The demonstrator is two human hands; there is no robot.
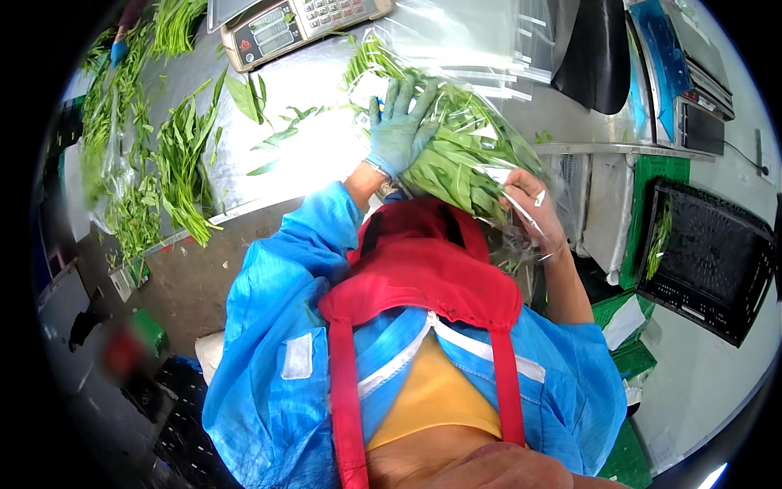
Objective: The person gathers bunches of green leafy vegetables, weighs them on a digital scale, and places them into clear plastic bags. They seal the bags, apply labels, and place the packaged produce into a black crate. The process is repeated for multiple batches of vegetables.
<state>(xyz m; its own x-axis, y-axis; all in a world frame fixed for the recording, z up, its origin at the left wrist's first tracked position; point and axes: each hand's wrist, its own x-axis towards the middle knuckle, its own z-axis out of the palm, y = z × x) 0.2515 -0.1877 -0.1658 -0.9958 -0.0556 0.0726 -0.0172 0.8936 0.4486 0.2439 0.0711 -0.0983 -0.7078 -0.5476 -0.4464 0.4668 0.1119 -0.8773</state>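
A clear plastic bag of long-leaved greens [456, 167] lies on the metal table in front of me, its stems toward the far left and its leaves toward my body. My left hand [399, 134], in a blue-green glove, rests flat on the bag with its fingers spread. On the right, my bare right hand [539, 213] pinches the near right end of the bag, where the plastic is gathered. Part of that hand's grip is hidden by the film. Loose leaves [281, 134] are scattered left of the bag.
A weighing scale [281, 34] with keys stands at the far edge. Clear empty bags [468, 41] are stacked beyond my bag. Loose greens [186, 151] cover the table's left. Another person's gloved hand [120, 52] shows far left. A black crate [709, 253] stands at right.
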